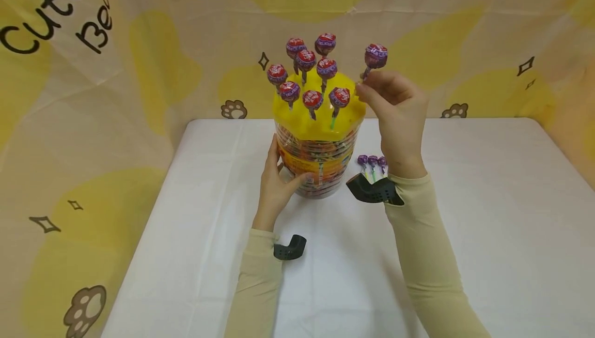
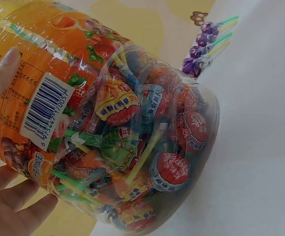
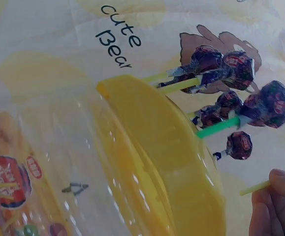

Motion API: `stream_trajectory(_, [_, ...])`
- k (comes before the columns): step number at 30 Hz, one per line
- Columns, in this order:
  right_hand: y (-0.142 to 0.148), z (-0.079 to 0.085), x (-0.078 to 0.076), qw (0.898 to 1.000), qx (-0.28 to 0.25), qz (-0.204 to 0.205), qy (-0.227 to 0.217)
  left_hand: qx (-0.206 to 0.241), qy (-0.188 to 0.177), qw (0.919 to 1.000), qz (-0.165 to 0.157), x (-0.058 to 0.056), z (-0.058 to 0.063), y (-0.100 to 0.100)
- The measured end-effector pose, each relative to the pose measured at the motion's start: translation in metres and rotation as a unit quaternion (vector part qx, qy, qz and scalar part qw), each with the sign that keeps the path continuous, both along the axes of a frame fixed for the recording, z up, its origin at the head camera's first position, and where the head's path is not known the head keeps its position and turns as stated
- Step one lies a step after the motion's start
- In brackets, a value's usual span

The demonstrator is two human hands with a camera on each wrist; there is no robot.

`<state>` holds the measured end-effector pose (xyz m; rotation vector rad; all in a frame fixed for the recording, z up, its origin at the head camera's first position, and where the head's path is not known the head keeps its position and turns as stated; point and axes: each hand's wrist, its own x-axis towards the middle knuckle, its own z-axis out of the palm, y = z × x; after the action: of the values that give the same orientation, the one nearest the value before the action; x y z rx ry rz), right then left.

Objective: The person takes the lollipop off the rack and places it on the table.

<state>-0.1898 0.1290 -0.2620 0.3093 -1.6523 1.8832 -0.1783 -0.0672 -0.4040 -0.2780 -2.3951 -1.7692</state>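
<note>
A clear plastic jar (image 1: 297,163) full of wrapped lollipops stands on the table, topped by a yellow lid (image 1: 297,125). Several purple-and-red lollipops (image 1: 327,68) stick up from the lid on their sticks. My left hand (image 1: 271,193) holds the jar from its left side, thumb across the orange label (image 2: 26,29) by the barcode. Beside the lid's right edge, my right hand (image 1: 403,113) pinches a lollipop (image 1: 375,56) by its stick, head up. In the right wrist view the end of its yellow stick (image 3: 253,188) points toward the lid, apart from it.
Several purple lollipops (image 2: 201,49) lie in a row on the white table (image 1: 488,214), right of the jar, partly behind the right wrist in the head view. A patterned cloth backdrop (image 1: 186,59) rises behind and beside the table.
</note>
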Motion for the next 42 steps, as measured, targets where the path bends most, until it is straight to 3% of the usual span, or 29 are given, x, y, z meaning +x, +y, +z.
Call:
stream_trajectory(11, [0.028, -0.021, 0.015, 0.997, -0.068, 0.026, -0.026, -0.006, 0.005, 1.0, -0.002, -0.001, -0.001, 0.0])
stream_trajectory(21, [0.049, -0.049, 0.024, 0.997, -0.062, -0.01, -0.047, -0.01, 0.006, 0.9999, -0.003, -0.001, -0.002, 0.001])
stream_trajectory(32, [0.064, -0.064, 0.028, 0.994, -0.063, -0.031, -0.084, -0.014, 0.001, 0.9999, 0.0, -0.001, -0.001, 0.001])
stream_trajectory(42, [0.075, -0.075, 0.028, 0.988, -0.02, -0.002, -0.152, -0.014, 0.0, 0.9999, 0.003, -0.001, 0.0, 0.001])
